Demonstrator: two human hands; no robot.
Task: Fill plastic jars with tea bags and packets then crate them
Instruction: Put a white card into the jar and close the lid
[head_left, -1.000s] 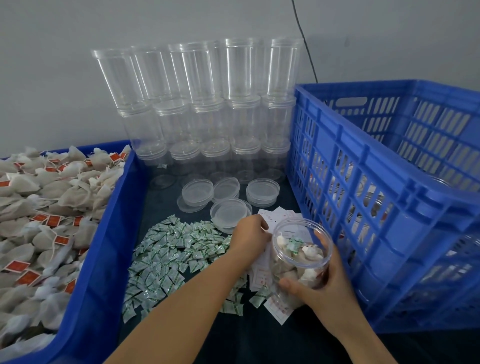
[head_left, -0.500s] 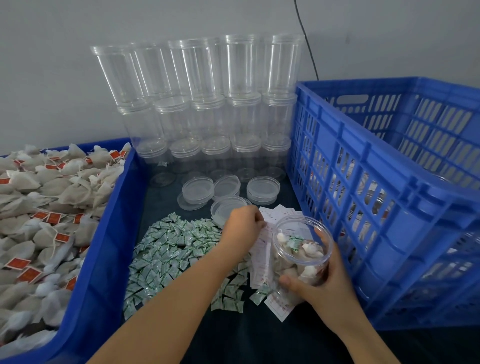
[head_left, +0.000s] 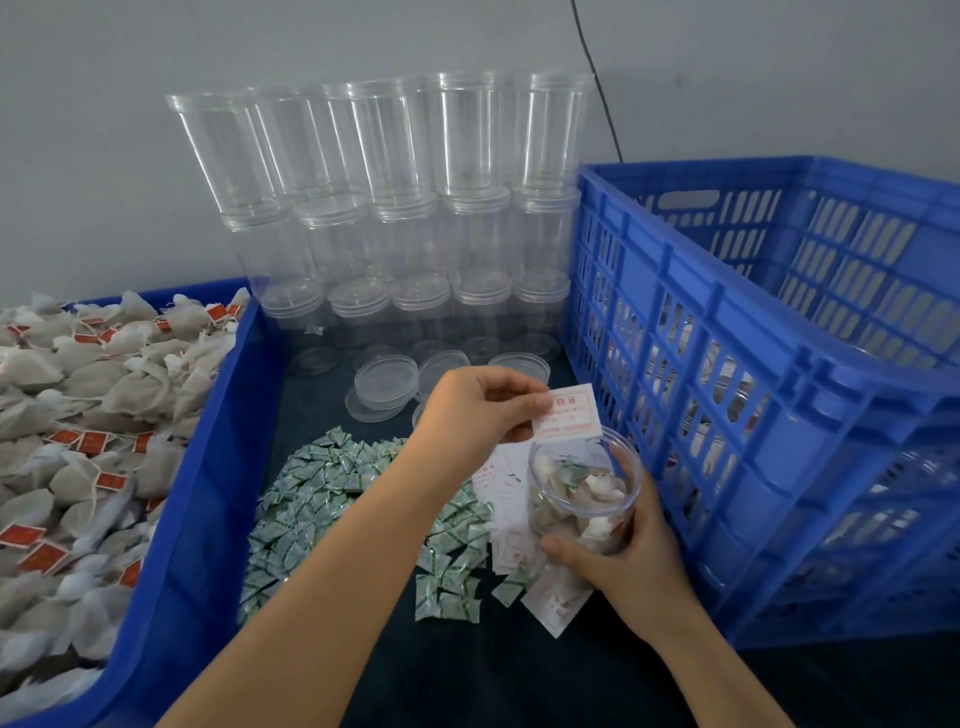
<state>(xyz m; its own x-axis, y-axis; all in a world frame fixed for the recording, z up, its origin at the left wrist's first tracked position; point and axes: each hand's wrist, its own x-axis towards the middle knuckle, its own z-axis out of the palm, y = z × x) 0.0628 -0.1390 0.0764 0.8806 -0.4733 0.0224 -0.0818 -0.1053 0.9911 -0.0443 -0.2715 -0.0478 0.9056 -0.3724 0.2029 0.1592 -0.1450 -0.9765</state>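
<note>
Your left hand (head_left: 480, 410) has lifted a paper slip (head_left: 569, 418), pinched in its grip, above the jar (head_left: 584, 499) clasped in your right hand (head_left: 631, 566), so curl it in against the wall

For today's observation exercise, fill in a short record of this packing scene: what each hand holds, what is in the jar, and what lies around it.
left hand: pinches a white paper slip with red print, above the jar
right hand: grips the open plastic jar
jar contents: tea bags and a green packet
table: green packets, loose lids, stacked empty jars
left bin: tea bags
right: blue crate
</note>
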